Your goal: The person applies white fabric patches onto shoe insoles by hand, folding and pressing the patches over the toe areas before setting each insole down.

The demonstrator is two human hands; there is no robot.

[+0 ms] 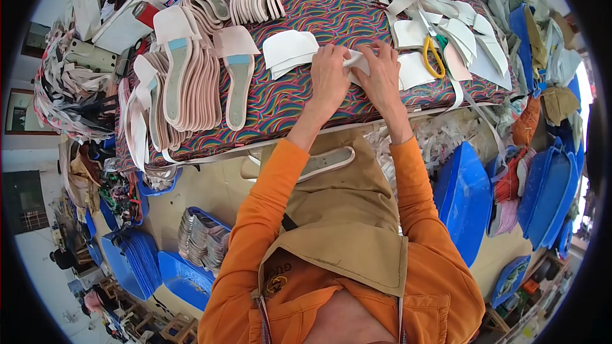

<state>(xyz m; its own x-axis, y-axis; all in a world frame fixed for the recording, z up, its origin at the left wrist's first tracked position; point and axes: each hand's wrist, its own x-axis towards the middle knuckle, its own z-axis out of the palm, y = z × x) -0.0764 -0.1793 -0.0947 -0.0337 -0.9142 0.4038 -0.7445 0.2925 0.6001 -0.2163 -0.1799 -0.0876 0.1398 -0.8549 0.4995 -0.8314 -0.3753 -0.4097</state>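
Both hands are over the front part of the patterned table, close together. My left hand (330, 76) has its fingers bent on the left end of a white piece (357, 62). My right hand (380, 76) pinches the same piece from the right, and the piece looks curled between them. Just left of the hands lies a small stack of white rounded pieces (288, 51). To the right, another white piece (414, 71) lies flat beside yellow-handled scissors (433, 57). An insole (239, 92) with a blue band and a pale flap lies farther left.
Rows of insoles (197, 83) cover the left of the table (280, 105). White cut pieces (458, 38) and straps lie at the right. An insole (326, 162) rests on my lap. Blue bins (464, 200) stand on the floor at both sides.
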